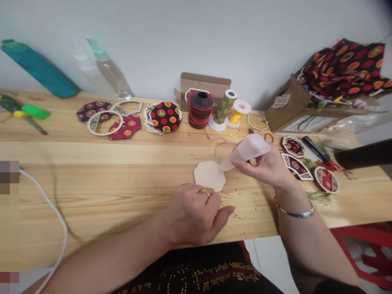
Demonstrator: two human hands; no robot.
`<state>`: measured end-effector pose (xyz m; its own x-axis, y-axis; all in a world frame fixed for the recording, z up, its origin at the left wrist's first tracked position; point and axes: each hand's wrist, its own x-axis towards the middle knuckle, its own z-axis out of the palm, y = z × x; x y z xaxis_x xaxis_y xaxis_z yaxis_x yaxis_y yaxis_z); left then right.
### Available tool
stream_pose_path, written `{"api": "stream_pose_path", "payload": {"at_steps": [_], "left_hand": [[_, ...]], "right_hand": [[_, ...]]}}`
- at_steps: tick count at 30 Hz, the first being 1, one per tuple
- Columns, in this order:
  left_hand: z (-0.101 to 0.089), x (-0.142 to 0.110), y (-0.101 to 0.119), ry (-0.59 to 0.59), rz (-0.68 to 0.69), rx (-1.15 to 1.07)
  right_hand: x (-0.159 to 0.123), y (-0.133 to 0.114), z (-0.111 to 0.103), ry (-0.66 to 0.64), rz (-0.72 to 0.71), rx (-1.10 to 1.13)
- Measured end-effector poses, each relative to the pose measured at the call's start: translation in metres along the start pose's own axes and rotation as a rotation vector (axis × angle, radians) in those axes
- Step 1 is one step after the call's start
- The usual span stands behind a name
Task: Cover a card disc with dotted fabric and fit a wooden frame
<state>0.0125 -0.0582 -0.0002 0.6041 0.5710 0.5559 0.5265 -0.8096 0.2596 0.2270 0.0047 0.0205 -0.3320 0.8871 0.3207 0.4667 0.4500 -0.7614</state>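
Bottle of translucent whitish plastic (pixel 249 149) tilts in the grip of the right hand (pixel 266 165), right of centre in the frame, its narrow end pointing down and left to the upper right edge of a flat, pale, scalloped disc (pixel 209 175). The thumb and fingers close around the bottle; whether its tip touches the disc is unclear. The disc lies flat on the light wooden table (pixel 122 179), just right of the middle of the frame.

The left hand (pixel 192 214) is at the lower centre, back upward, fingers curled and thumb stretched to the right. Its knuckles overlap the lower edge of the disc, but whether its hidden fingers press or grip it cannot be told. The two hands are apart.

Above the disc, in the upper centre, stand a spool of dark red and black thread (pixel 200 111), a spool of olive-green thread (pixel 225 107) and a spool of yellow thread (pixel 237 114). To their left is a round pad of black fabric with red and orange flowers (pixel 165 117), resting on pale scalloped pieces. Farther left, a pale oval frame (pixel 105 123) overlaps patterned fabric pieces. At the upper right, an open brown cardboard box (pixel 295 108) holds bunched floral cloth (pixel 346 67); below it lie a black marker (pixel 317 150) and framed fabric ornaments (pixel 296 165).
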Motion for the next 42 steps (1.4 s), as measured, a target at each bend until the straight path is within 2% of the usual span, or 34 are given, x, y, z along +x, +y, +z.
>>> {"api": "stream_pose_path", "payload": {"at_steps": [6, 10, 13, 16, 18, 20, 22, 24, 25, 28, 31, 36, 42], "left_hand": [[0.002, 0.000, 0.001, -0.047, 0.026, 0.008], [0.000, 0.003, 0.000, -0.068, 0.029, 0.005], [0.000, 0.000, -0.001, -0.039, 0.013, -0.056], [-0.003, -0.006, -0.005, 0.078, -0.042, -0.259], [-0.008, -0.006, -0.008, 0.191, -0.146, -0.475], [-0.014, -0.003, -0.013, 0.303, -0.356, -0.693], [-0.018, 0.005, -0.019, 0.460, -0.595, -0.868], [-0.019, 0.015, -0.027, 0.654, -0.760, -0.918], [-0.019, 0.019, -0.031, 0.700, -0.838, -0.973], [-0.017, 0.028, -0.043, 0.814, -1.084, -1.114], [-0.015, 0.029, -0.051, 0.788, -1.239, -1.121], [-0.014, 0.027, -0.048, 0.706, -1.230, -1.127], [-0.014, 0.030, -0.039, 0.659, -1.272, -1.197]], "right_hand": [[-0.001, 0.000, -0.001, -0.014, 0.004, 0.007], [-0.003, -0.003, -0.003, -0.073, 0.019, 0.022], [-0.004, -0.006, -0.002, -0.138, 0.067, 0.157], [-0.004, -0.009, 0.000, -0.103, 0.141, 0.410], [-0.003, -0.010, 0.002, -0.017, 0.188, 0.625], [-0.001, -0.011, 0.004, 0.091, 0.243, 0.804], [0.002, -0.011, 0.007, 0.205, 0.316, 0.906], [0.004, -0.011, 0.011, 0.284, 0.378, 0.952], [0.005, -0.011, 0.015, 0.305, 0.392, 0.955], [0.002, -0.013, 0.026, 0.292, 0.361, 0.877], [-0.004, -0.018, 0.038, 0.196, 0.310, 0.664], [-0.011, -0.025, 0.050, 0.098, 0.164, 0.264], [-0.010, -0.020, 0.053, 0.121, 0.053, 0.109]]}}
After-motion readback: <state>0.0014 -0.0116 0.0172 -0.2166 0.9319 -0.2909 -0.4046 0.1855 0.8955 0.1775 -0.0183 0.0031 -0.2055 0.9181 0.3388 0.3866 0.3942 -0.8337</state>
